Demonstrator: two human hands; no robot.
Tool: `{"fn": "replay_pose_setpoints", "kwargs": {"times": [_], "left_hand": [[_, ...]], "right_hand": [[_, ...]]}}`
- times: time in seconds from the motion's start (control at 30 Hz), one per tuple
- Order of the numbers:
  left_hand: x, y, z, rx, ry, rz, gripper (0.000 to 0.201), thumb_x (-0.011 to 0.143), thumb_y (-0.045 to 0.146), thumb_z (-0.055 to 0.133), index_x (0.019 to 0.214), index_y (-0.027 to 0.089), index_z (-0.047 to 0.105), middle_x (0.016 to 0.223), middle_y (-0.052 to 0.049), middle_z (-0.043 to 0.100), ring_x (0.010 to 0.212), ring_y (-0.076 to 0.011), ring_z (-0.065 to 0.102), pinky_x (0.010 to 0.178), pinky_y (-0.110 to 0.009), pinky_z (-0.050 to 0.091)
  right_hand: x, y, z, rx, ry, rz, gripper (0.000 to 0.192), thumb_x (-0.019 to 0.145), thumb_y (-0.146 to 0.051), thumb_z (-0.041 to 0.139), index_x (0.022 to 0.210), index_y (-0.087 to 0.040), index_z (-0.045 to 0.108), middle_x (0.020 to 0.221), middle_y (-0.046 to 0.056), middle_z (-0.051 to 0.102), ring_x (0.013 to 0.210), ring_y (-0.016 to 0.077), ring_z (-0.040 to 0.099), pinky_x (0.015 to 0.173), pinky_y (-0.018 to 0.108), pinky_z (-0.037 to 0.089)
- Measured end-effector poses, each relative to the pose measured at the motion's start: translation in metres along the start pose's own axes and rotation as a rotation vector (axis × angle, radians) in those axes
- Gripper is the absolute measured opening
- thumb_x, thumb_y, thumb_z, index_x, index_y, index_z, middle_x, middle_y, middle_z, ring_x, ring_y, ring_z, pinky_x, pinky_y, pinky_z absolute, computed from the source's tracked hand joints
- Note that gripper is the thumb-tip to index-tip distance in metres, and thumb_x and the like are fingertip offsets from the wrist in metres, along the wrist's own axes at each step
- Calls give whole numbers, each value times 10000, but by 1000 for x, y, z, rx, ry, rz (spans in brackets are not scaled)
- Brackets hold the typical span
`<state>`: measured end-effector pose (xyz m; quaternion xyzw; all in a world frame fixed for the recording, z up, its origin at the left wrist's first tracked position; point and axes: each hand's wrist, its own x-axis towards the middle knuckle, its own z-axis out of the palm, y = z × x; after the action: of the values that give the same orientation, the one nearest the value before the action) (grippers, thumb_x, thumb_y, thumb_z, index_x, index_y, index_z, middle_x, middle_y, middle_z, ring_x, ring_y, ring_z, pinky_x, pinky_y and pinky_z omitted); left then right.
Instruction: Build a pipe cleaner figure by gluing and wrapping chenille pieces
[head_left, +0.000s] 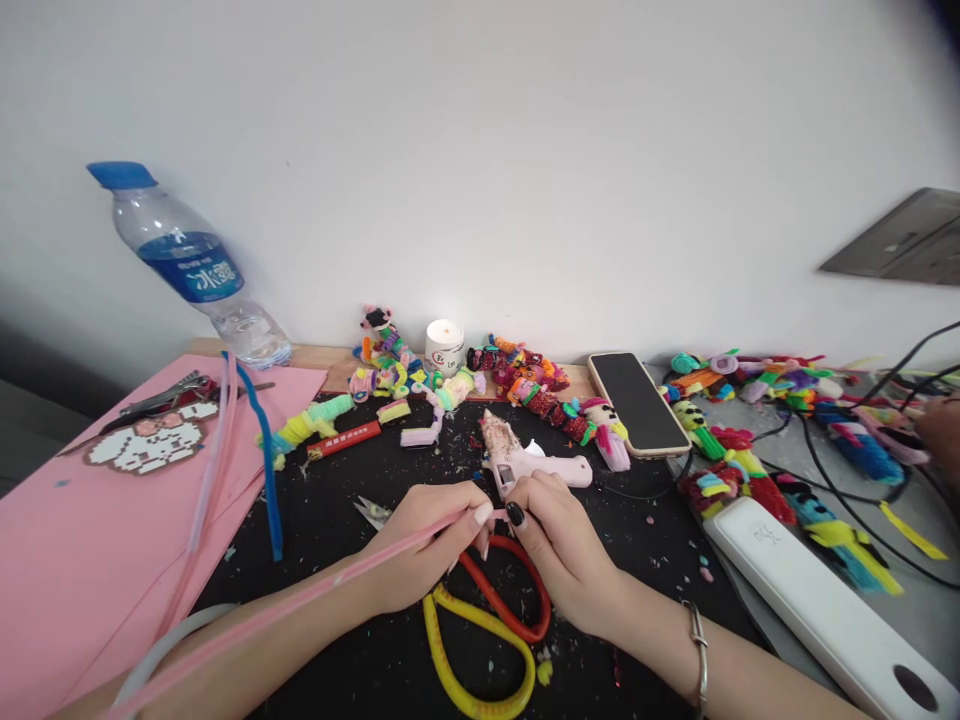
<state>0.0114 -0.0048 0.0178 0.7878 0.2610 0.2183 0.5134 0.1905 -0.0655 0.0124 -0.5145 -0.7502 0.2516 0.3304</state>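
Between both hands is a long pink pipe cleaner [330,582], its far length trailing back over my left forearm. My left hand [424,545] pinches it close to one end. The thumb and finger of my right hand [559,545] close on that same end, the two hands nearly touching. Below them lie scissors with red and yellow handle loops [480,690], the blade tips showing left of my left hand. Just beyond my hands rests a pale pink glue gun [536,468] on the black mat [337,640].
A water bottle [199,270] leans against the wall at the left, behind pink sheets [45,560] carrying pipe cleaners. Colourful pipe-cleaner figures [540,395] line the back, beside a phone [637,400]. At right are a white device [825,610], cables and another person's hand [941,435].
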Motion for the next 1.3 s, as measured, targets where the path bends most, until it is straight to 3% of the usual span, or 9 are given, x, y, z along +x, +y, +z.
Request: {"fn": "replay_pose_setpoints", "kwargs": {"times": [0.5, 0.7, 0.8, 0.87, 0.97, 1.07, 1.2, 1.3], "left_hand": [[0, 0, -1, 57, -56, 32, 289, 911, 192, 371, 697, 140, 558, 639, 15, 595, 534, -71, 509, 617, -178, 398], [1, 2, -3, 21, -78, 27, 262, 908, 224, 404, 752, 136, 596, 687, -6, 601, 637, -98, 545, 644, -194, 405], [0, -3, 0, -48, -38, 6, 192, 902, 249, 440, 961, 164, 602, 778, -13, 625, 677, -105, 551, 645, -199, 416], [-2, -11, 3, -142, 38, -19, 223, 911, 277, 430, 1077, 204, 560, 773, 4, 627, 551, -72, 501, 549, -182, 401], [-1, -20, 6, -300, 82, -37, 272, 927, 329, 385, 1128, 213, 526, 830, -16, 653, 423, -40, 424, 440, -171, 367], [2, -24, 4, -455, 97, -135, 343, 922, 405, 364, 1046, 166, 575, 749, -39, 670, 350, -30, 389, 352, -156, 294], [8, -27, -4, -685, -39, -217, 543, 878, 552, 339, 853, 98, 635, 607, -78, 666, 281, -29, 357, 293, -151, 179], [10, -28, -12, -769, -187, -254, 556, 829, 582, 424, 808, 73, 647, 572, -99, 670, 262, -27, 351, 282, -153, 148]], "right_hand": [[-2, 6, 4, -157, 88, -101, 148, 881, -119, 344, 781, -199, 418, 701, 4, 473, 669, 168, 404, 627, 311, 290], [-2, 5, 2, -91, 115, -90, 156, 882, -126, 347, 764, -204, 411, 684, -8, 439, 651, 158, 394, 613, 300, 288], [-3, 6, -1, 102, 179, -38, 179, 913, -162, 323, 761, -210, 403, 703, -13, 434, 648, 145, 405, 606, 282, 310], [-3, 9, -3, 195, 221, -2, 194, 929, -187, 312, 758, -211, 401, 706, -16, 426, 640, 138, 405, 594, 271, 316], [-1, 14, -4, 213, 231, 31, 206, 936, -207, 323, 747, -210, 405, 691, -20, 416, 629, 134, 398, 584, 265, 310], [1, 17, -4, 161, 209, 26, 205, 931, -207, 345, 734, -208, 403, 686, -20, 420, 637, 135, 399, 592, 266, 308], [3, 16, -5, 101, 161, -24, 191, 918, -180, 347, 739, -209, 403, 679, -20, 430, 638, 136, 397, 603, 268, 312], [4, 14, -6, 77, 123, -55, 185, 908, -171, 348, 734, -208, 400, 663, -22, 425, 624, 134, 390, 595, 266, 313]]}}
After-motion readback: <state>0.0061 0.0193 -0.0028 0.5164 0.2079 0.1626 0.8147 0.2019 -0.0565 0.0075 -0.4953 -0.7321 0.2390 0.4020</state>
